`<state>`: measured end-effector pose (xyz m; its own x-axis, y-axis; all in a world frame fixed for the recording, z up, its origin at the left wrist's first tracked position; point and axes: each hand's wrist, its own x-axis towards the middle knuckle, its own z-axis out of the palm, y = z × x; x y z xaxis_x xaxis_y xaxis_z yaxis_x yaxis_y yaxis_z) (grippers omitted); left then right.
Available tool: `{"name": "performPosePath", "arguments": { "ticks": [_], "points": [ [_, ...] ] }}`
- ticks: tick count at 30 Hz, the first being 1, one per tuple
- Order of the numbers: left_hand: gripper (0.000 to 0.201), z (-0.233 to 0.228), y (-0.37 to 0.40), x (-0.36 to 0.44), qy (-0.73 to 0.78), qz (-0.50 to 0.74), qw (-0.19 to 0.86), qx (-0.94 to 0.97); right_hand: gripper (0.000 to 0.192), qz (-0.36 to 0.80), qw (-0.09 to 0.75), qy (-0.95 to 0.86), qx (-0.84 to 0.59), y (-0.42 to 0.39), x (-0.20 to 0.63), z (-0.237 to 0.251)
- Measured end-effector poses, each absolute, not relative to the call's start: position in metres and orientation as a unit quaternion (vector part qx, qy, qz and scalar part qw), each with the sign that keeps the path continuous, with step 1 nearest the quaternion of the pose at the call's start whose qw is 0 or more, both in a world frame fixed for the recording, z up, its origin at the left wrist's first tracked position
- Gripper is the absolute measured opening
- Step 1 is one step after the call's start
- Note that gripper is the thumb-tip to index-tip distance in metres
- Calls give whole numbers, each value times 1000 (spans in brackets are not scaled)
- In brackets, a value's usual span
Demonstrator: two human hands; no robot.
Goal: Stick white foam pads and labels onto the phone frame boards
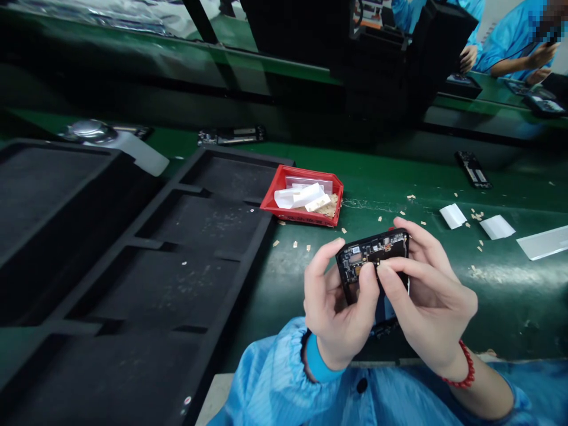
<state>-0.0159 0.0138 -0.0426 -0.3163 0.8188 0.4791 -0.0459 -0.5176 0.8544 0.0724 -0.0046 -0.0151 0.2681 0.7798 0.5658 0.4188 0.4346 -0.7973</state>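
Blue smock fabric (377,397) fills the near edge, its sleeves running up to two bare hands. Between these, above the near side of the green desk (510,313), sits an opened smartphone (373,246), tilted, circuit board exposed. The left hand (338,310) is closed around its left side, thumb on the board. The right hand (432,305) grips the right side, with thumb and a fingertip pinched close over the board; whether they hold some small part cannot be told. A red beaded bracelet (467,370) circles the right wrist.

Just beyond the left hand stands a red bin (306,218) with white paper slips (293,196) and tan scraps inside. Left of it stretches a black compartment tray (155,287). Similar scraps (410,197) dot the desk, near two white paper pieces (497,226) on the right. One bare phone chassis (474,170) lies far right, another (231,136) beyond the tray. Co-workers in blue (510,44) sit at the far right.
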Motion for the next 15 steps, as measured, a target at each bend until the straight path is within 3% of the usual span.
{"name": "performPosePath", "arguments": {
  "ticks": [15],
  "points": [
    [45,-43,13,-17,402,705,304,499,34,166,617,-601,-480,-7,77,-18]
  ]
}}
